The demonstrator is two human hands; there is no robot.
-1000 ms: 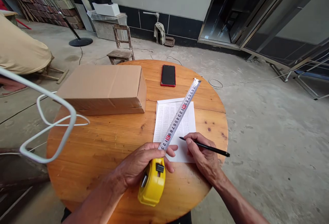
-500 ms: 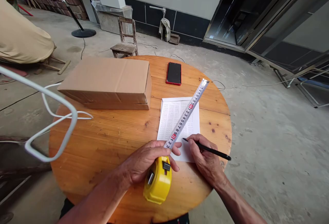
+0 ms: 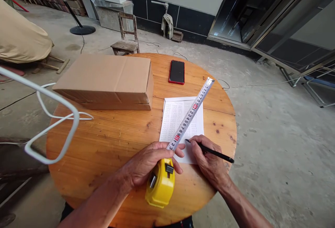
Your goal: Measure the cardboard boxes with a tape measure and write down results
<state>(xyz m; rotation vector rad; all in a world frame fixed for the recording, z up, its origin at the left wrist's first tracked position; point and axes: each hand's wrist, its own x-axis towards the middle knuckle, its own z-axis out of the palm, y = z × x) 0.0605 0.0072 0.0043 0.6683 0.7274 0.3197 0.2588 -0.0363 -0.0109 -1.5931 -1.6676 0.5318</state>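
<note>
My left hand is closed around a yellow tape measure, its thumb by the mouth where the blade comes out. The silver blade is pulled out and slants up to the right, crossing above a printed sheet of paper. In my right hand a black pen is pinched, and its tip sits at the lower part of the sheet, beside the blade. Rows of small printed or written figures cover the upper sheet; they are too small to read.
A closed cardboard box stands at the back left of the round wooden table. A red-edged phone lies behind the paper. White looped tubing reaches in from the left. Beyond are a small wooden chair and a stand base.
The view has shifted slightly, so the box, phone and background sit a little higher and further left. Both hands keep their hold on the tape measure and the pen.
</note>
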